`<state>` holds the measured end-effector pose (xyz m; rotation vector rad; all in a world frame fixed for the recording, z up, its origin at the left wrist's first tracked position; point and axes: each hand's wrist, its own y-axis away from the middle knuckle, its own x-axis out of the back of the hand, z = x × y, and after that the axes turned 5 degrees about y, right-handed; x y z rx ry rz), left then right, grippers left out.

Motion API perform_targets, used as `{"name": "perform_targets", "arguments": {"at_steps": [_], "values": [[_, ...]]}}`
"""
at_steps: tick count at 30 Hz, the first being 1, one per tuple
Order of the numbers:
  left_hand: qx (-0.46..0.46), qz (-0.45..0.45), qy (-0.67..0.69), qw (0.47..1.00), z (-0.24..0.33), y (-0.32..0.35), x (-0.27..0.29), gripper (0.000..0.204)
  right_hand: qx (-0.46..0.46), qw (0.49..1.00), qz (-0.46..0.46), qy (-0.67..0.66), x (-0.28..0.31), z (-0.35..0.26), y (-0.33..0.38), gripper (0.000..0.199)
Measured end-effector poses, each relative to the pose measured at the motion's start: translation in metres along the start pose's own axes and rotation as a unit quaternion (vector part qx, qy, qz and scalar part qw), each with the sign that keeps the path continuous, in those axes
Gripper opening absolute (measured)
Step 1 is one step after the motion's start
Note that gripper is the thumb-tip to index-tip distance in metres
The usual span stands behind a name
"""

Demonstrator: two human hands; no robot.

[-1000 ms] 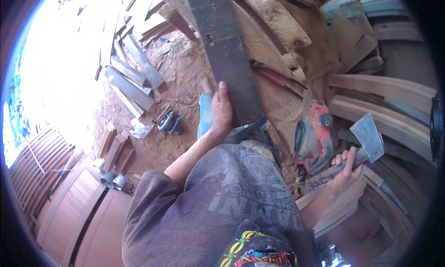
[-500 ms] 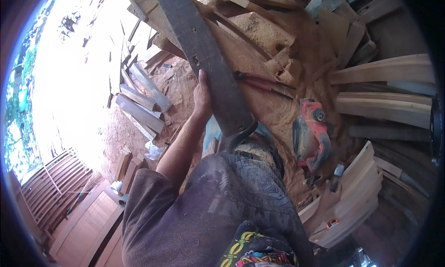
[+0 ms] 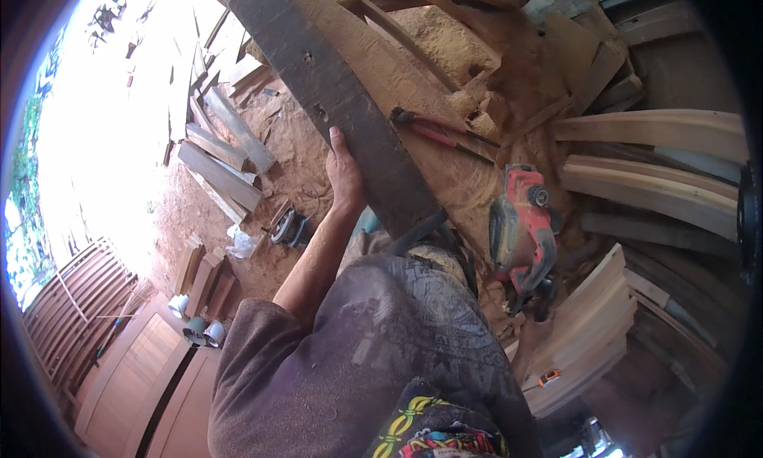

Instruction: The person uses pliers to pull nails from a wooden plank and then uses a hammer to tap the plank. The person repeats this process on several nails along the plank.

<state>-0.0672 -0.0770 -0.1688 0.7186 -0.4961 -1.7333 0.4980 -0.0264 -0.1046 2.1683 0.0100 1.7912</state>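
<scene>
My left hand (image 3: 345, 176) grips the left edge of a long dark wooden plank (image 3: 342, 100), thumb lying along its face. The plank slants from the upper left down to my lap, its near end between my legs. Two dark holes show in its face. At the right, my right hand (image 3: 542, 309) is low beside the rear end of a red and grey electric planer (image 3: 524, 228); shadow hides its fingers, and I cannot tell what it holds. Long-handled pincers with red handles (image 3: 445, 132) lie on the sawdust-covered board right of the plank.
Pale curved boards (image 3: 584, 339) lean at the lower right, with an orange tape measure (image 3: 548, 377) on them. More curved timbers (image 3: 652, 188) stick in from the right. Offcuts (image 3: 222, 176) lie on the dusty ground at left, near wooden door panels (image 3: 131, 371).
My right hand has moved left and up to the planer's rear; the short pale-ended tool it held is no longer clearly visible. The dark plank tilts further left, still in my left hand.
</scene>
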Motion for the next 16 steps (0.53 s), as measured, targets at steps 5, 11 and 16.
{"name": "perform_targets", "arguments": {"at_steps": [5,11,16], "values": [[-0.034,-0.001,-0.019,0.999,-0.001,-0.003,0.007,0.080,0.003,0.993,-0.102,-0.055,0.015,-0.022,0.008,0.080],[-0.069,-0.028,-0.003,0.997,-0.004,-0.006,0.006,0.074,0.022,0.995,-0.084,-0.040,0.010,-0.026,0.013,0.061],[-0.030,-0.120,0.052,0.991,-0.003,-0.014,0.013,0.075,-0.031,0.975,-0.142,-0.167,0.010,-0.031,0.006,0.061]]}}
